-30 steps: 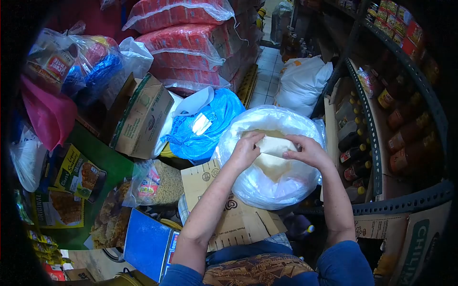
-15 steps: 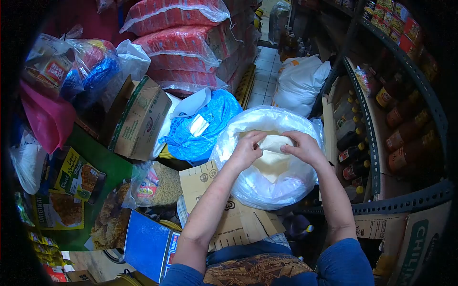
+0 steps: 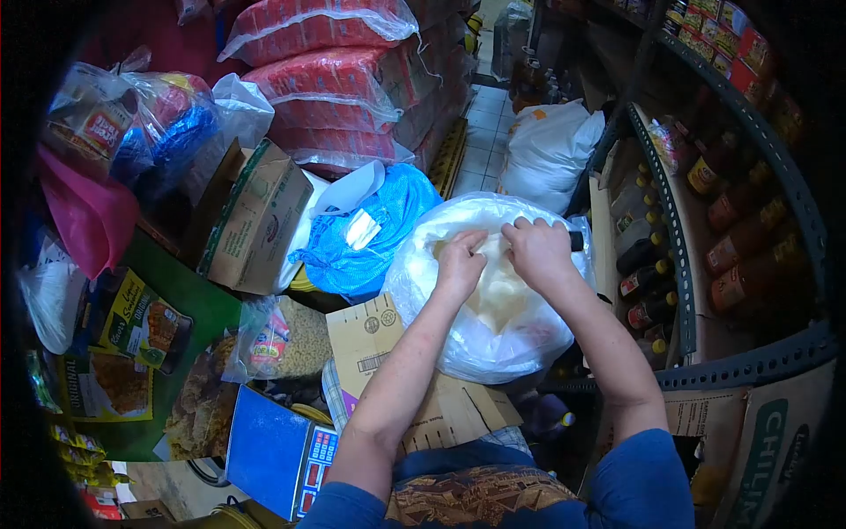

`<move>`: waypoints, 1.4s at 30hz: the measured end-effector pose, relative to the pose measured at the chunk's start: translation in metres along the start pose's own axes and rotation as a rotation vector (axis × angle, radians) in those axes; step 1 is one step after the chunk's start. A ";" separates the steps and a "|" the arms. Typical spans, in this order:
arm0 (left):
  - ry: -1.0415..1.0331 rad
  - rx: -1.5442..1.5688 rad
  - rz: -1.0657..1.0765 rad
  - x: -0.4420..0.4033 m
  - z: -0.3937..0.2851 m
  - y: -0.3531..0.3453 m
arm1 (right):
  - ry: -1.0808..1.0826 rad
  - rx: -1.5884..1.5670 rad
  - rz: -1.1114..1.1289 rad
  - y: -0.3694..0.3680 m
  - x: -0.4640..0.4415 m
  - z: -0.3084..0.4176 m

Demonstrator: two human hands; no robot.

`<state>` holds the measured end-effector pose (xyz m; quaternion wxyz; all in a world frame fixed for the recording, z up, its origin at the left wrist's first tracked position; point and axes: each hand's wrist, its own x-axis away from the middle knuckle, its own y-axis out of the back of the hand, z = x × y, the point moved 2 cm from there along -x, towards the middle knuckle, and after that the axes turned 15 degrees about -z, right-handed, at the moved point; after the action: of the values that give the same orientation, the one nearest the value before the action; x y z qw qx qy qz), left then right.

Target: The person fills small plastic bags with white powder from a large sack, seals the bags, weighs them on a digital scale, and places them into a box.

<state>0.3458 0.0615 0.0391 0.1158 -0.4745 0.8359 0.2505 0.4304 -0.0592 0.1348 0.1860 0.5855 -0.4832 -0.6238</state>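
A big clear plastic sack (image 3: 414, 326) stands open before me, with pale, off-white powder (image 3: 498, 304) inside. Over its mouth, my left hand (image 3: 460, 263) is closed in a pinch on a thin small plastic bag, which is hard to make out against the powder. Close beside it on the right, my right hand (image 3: 539, 254) is curled in a fist. A black handle (image 3: 576, 241) sticks out past its outer side; the rest of that tool is hidden by the hand.
Flattened cardboard (image 3: 374, 339) lies at the sack's near left, with a blue digital scale (image 3: 269, 450) beyond. A blue bag (image 3: 366, 234) and an open carton (image 3: 264, 220) stand farther left. Shelves of bottles (image 3: 731, 229) line the right; a white sack (image 3: 551, 150) stands behind.
My hands were both at the small bag's opening. Now my right hand has turned over into a fist, with a black handle showing beside it. My left hand stays over the sack.
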 end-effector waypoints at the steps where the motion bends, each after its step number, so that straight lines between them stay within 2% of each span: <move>1: 0.099 0.043 0.009 -0.002 0.000 -0.001 | 0.062 0.070 -0.001 -0.002 -0.005 0.002; 2: 0.198 0.086 0.018 -0.004 -0.001 -0.002 | 0.060 0.071 0.001 -0.003 -0.009 0.003; 4: 0.258 0.131 -0.003 -0.009 0.009 -0.008 | 0.179 0.125 -0.028 -0.002 -0.019 0.009; 6: 0.318 0.175 -0.023 -0.016 0.014 -0.012 | 0.210 0.141 0.010 0.000 -0.030 0.014; 8: 0.477 0.158 0.026 -0.023 0.018 -0.013 | 0.293 0.227 0.129 0.001 -0.040 0.020; 10: 0.477 0.220 -0.008 -0.029 0.007 -0.008 | 0.314 0.252 0.134 0.012 -0.047 0.025; 12: 0.642 0.365 0.040 -0.034 -0.003 -0.004 | 0.444 0.333 0.070 0.015 -0.055 0.026; 19: 0.619 0.510 0.093 -0.048 -0.027 0.012 | 0.517 0.424 0.035 0.033 -0.069 0.032; 23: 0.647 0.535 0.100 -0.051 -0.021 0.014 | 0.507 0.404 -0.025 0.050 -0.069 0.028; 26: 0.653 0.582 0.042 -0.052 -0.026 0.018 | 0.395 0.351 -0.060 0.067 -0.069 0.014; 28: 0.733 0.553 -0.020 -0.053 -0.029 0.028 | 0.217 0.238 -0.185 0.075 -0.064 -0.004; 30: 0.754 0.614 -0.028 -0.054 -0.029 0.036 | 0.228 0.294 0.057 0.037 -0.042 -0.007; 33: 0.712 0.600 0.026 -0.053 -0.035 0.040 | 0.347 0.376 0.326 -0.064 0.016 -0.009; 36: 0.691 0.602 -0.011 -0.055 -0.025 0.044 | 0.396 0.390 0.341 -0.116 0.051 -0.002; 40: 0.682 0.654 -0.043 -0.061 -0.027 0.052 | 0.301 0.303 0.423 -0.156 0.069 0.006; 42: 0.712 0.692 -0.060 -0.063 -0.030 0.057 | 0.096 0.056 0.537 -0.166 0.069 0.007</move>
<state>0.3319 0.1157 0.1093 -0.0191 -0.4880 0.8437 -0.2226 0.4625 -0.0347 -0.0400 0.3511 0.4701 -0.6287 -0.5104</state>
